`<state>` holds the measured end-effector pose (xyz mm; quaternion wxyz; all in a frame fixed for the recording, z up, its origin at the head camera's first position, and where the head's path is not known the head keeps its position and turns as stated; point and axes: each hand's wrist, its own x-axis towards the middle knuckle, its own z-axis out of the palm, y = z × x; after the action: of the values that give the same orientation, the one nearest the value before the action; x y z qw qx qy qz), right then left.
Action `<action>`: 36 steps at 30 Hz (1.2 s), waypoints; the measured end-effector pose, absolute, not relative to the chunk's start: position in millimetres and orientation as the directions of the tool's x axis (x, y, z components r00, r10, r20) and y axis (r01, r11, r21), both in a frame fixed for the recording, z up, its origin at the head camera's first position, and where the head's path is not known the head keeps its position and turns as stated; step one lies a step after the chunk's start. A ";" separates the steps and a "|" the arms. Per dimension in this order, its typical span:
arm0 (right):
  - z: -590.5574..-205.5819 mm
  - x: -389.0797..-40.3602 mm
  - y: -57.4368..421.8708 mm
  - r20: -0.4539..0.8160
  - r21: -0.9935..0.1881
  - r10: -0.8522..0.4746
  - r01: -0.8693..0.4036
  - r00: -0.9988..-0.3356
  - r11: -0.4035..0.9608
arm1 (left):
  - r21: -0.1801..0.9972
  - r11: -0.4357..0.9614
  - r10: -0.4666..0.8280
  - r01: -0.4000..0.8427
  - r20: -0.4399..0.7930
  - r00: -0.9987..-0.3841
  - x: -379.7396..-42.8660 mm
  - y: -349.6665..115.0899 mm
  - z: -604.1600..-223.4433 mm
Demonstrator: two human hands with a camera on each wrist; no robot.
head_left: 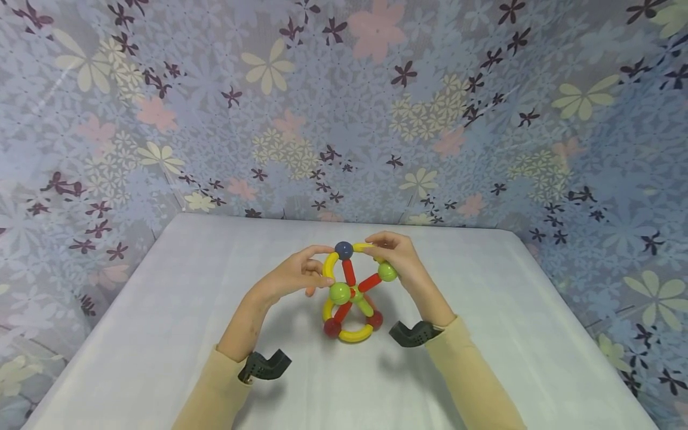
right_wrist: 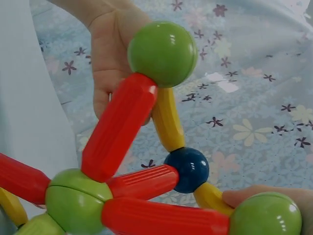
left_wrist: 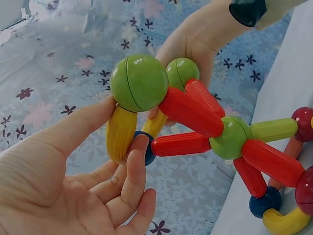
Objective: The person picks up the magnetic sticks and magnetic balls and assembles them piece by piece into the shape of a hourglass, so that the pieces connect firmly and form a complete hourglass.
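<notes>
A ball-and-rod construction toy stands on the table, its rods meeting at a central green ball (left_wrist: 230, 138). My left hand (head_left: 290, 275) holds the left yellow curved rod (left_wrist: 121, 134), thumb by the left green ball (head_left: 340, 293) and index finger reaching the blue ball (head_left: 344, 250) on top. Opposite it, my right hand (head_left: 400, 254) grips the other yellow curved rod (right_wrist: 212, 198), which runs from the blue ball to the right green ball (head_left: 387, 272). Straight red rods (right_wrist: 120, 127) join the upper balls to the centre. Part of the right rod is hidden by fingers.
The toy's base has dark red balls (head_left: 332, 328) and a yellow curved rod (head_left: 355, 335) between them. A white cloth covers the table (head_left: 161, 310). Flowered fabric (head_left: 344, 119) hangs behind and at both sides. Dark wrist mounts (head_left: 264, 365) sit on both sleeves.
</notes>
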<state>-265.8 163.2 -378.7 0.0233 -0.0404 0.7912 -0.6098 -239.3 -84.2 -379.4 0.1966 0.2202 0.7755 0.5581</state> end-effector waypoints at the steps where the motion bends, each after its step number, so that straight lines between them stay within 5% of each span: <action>1: -379.2 -265.7 162.4 0.011 -0.970 -0.088 -0.032 -0.996 0.242 | 0.952 0.281 0.560 0.122 -0.059 -0.826 -239.3 -84.4 -379.5; 15: -376.2 -256.1 163.8 -0.009 -0.972 -0.017 0.005 -1.000 0.234 | 0.950 0.295 0.553 0.103 -0.082 -0.829 -240.3 -85.3 -378.5; 26: -381.5 -231.9 200.8 0.089 -0.902 -0.313 -0.210 -0.946 0.378 | 0.947 0.309 0.544 0.093 -0.096 -0.833 -242.3 -85.8 -378.9; 36: -384.7 -224.7 197.9 0.077 -0.915 -0.216 -0.155 -0.973 0.372 | 0.951 0.302 0.523 0.064 -0.109 -0.845 -240.8 -83.8 -378.2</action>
<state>-224.7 197.9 -384.7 0.0278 -0.1122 0.8277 -0.5491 -240.8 -83.8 -378.2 0.2051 0.1880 0.7802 0.5602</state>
